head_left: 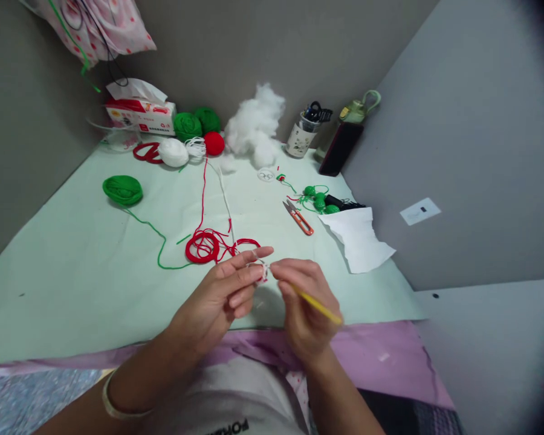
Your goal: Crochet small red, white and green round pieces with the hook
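Note:
Between thumb and fingers, my left hand (224, 290) pinches a small white and red crochet piece (263, 273), with its index finger stretched out. White yarn (226, 202) runs from the back of the table down to that hand. My right hand (308, 302) grips a yellow-handled crochet hook (320, 307), its tip at the crochet piece and partly hidden by the fingers. Just beyond the hands lie a red crocheted ring (202, 248) with loose red strands and a second red ring (247, 241), partly covered by my left hand.
Orange thread snips (299, 219) and a white paper sheet (358, 240) lie to the right, near small green crocheted balls (320, 202). A green yarn ball (123, 190) sits left. Along the back stand a tissue box (140, 116), white stuffing (256, 127), a cup (301, 138) and a phone (341, 149).

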`<state>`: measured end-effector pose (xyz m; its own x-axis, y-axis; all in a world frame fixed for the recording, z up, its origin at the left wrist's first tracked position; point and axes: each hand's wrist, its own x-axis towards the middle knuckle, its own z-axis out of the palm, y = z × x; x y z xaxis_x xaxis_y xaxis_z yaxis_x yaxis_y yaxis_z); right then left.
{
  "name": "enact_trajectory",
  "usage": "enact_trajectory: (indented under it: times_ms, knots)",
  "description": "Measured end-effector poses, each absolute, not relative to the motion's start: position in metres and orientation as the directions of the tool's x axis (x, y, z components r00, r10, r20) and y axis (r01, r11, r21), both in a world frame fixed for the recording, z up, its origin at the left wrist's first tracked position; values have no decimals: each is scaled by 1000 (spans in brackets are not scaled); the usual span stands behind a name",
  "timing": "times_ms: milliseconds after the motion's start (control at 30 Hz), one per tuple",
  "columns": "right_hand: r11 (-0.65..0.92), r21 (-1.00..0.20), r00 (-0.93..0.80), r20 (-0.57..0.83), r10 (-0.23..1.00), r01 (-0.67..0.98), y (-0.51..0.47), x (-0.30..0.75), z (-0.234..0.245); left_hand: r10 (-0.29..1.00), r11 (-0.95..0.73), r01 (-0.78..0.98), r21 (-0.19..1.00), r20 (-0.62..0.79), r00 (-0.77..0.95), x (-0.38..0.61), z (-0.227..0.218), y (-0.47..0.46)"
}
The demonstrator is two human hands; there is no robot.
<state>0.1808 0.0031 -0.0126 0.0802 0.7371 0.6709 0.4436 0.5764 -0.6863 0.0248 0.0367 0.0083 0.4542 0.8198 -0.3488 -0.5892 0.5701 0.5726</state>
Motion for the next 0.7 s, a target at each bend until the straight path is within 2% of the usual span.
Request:
enact_trajectory:
  times_ms: [67, 133, 167, 300, 533, 700]
  knots:
    - [526, -823, 190, 564, 804, 217, 7, 181, -9, 834, 550, -599, 582, -348, 428, 23, 8, 38]
    - [475, -880, 224, 468, 855, 27, 10, 180, -8, 875, 481, -595, 644, -301, 380, 24, 8, 38]
    - [454, -891, 207, 442, 873, -17, 12, 178, -8, 892, 444, -580, 683, -271, 363, 26, 7, 37]
    - [391, -918, 186, 372, 909, -71, 14, 176, -11, 915, 368, -512, 776, -203, 349, 30, 6, 33]
    - [275, -916, 196, 224, 955, -292, 16, 180, -5, 912, 393, -497, 773, -259, 318, 27, 12, 33]
    - [320, -922, 176, 285, 942, -219, 14, 181, -2, 909, 395, -473, 788, -260, 325, 24, 14, 31]
